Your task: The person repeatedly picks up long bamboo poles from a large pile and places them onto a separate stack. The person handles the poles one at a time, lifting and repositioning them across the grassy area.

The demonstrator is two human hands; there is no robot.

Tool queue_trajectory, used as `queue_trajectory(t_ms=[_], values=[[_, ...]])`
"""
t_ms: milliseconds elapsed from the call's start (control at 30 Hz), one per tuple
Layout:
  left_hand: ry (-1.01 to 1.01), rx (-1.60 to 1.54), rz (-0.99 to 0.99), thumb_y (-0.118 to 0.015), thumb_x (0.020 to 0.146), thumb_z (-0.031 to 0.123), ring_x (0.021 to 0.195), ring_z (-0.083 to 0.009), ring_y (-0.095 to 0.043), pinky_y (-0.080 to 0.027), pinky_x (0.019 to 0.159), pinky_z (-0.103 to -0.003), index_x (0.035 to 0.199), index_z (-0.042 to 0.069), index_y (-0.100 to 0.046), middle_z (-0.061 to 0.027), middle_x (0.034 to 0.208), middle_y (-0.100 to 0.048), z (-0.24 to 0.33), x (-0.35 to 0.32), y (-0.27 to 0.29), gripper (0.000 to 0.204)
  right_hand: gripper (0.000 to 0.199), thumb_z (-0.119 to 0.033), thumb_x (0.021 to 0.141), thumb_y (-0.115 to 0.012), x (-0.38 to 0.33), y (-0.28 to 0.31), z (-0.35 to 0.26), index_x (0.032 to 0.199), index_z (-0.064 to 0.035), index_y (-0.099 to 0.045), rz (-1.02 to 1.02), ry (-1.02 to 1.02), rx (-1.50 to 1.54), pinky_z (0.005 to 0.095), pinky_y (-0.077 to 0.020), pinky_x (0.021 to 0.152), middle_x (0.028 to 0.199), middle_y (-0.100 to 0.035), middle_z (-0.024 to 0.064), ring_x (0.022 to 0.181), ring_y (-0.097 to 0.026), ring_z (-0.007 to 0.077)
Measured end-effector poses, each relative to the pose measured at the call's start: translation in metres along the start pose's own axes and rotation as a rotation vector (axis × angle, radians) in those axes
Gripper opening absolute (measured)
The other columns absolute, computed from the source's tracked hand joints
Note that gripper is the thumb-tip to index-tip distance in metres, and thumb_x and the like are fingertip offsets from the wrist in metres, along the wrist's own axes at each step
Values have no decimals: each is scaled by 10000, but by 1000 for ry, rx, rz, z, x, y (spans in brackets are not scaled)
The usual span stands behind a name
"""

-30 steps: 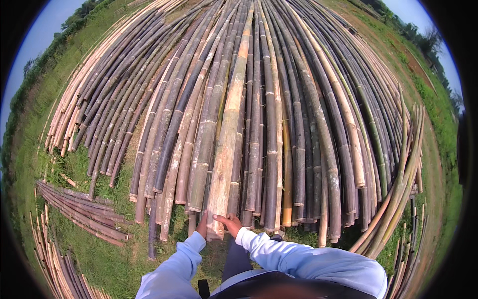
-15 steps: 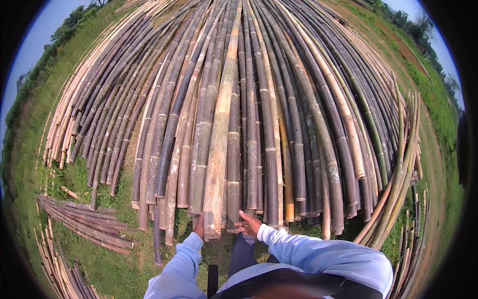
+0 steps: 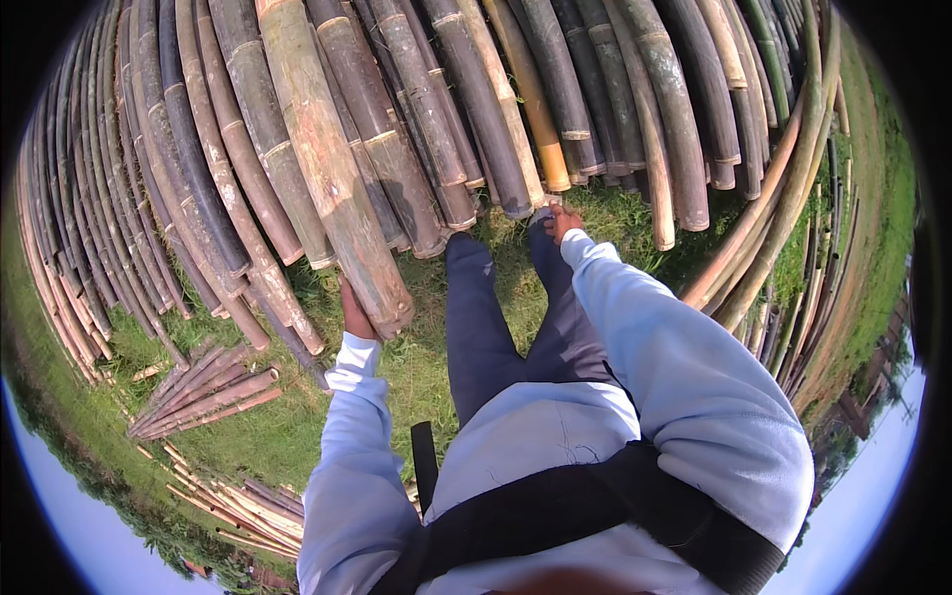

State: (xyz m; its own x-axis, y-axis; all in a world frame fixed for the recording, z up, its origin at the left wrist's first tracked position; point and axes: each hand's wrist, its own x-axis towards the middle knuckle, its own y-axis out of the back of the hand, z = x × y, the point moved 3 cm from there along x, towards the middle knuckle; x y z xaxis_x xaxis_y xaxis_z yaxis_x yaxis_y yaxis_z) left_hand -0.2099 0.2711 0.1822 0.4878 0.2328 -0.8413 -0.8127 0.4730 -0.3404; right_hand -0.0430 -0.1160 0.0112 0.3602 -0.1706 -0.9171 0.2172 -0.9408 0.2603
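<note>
A thick bamboo pole (image 3: pixel 342 178), pale and worn with bark peeling in patches, reaches past its neighbours, its cut end low and left of my legs. My left hand (image 3: pixel 355 311) holds it from the left side near that end; the fingers are partly hidden under the pole. My right hand (image 3: pixel 563 222) is in front of my knee, its fingers loosely bent and apart with nothing visible in them. It is close to the ends of a slim pale pole (image 3: pixel 501 79) and a yellow-brown pole (image 3: pixel 535 99); whether it touches either I cannot tell.
Many dark bamboo poles (image 3: pixel 684 129) lie side by side, ends facing me. Several long curved poles (image 3: pixel 778 218) lean at the right. A small bundle of short poles (image 3: pixel 213 392) and more thin poles (image 3: pixel 243 506) lie at the left on the grass (image 3: pixel 416 347).
My view has tilted down, showing more of my legs. My right hand has moved right, away from the poles beside the thick one. My left hand stays at the thick pole's end.
</note>
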Motion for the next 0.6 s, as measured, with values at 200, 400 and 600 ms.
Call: queue_trajectory(t_ms=[200,400,600], values=[[-148,191,75,-340,961,549,1186,-255,-478,-412,989,-397,1426,85,-283,-114,1370,-424,-13,18,-2,660,610,-524,888,-454,118,-11,69,1315,-90,-435,133,-154,23,524,-422,900,1227,-544,191,1091,-548,357],[-73,329,41,-225,893,695,805,-339,-609,-515,684,-460,1194,27,-467,-191,929,-610,-17,11,19,772,479,-454,925,-437,212,-46,130,1240,-96,-477,304,-347,826,486,-475,859,1132,-591,117,982,-603,313],[-123,314,-33,-353,975,465,813,-363,-613,-526,666,-508,1403,122,-197,-220,1043,-571,-23,16,50,570,441,-360,886,-503,202,-64,104,1194,-48,-541,-107,-248,1311,494,-463,920,1157,-615,139,1027,-600,328]])
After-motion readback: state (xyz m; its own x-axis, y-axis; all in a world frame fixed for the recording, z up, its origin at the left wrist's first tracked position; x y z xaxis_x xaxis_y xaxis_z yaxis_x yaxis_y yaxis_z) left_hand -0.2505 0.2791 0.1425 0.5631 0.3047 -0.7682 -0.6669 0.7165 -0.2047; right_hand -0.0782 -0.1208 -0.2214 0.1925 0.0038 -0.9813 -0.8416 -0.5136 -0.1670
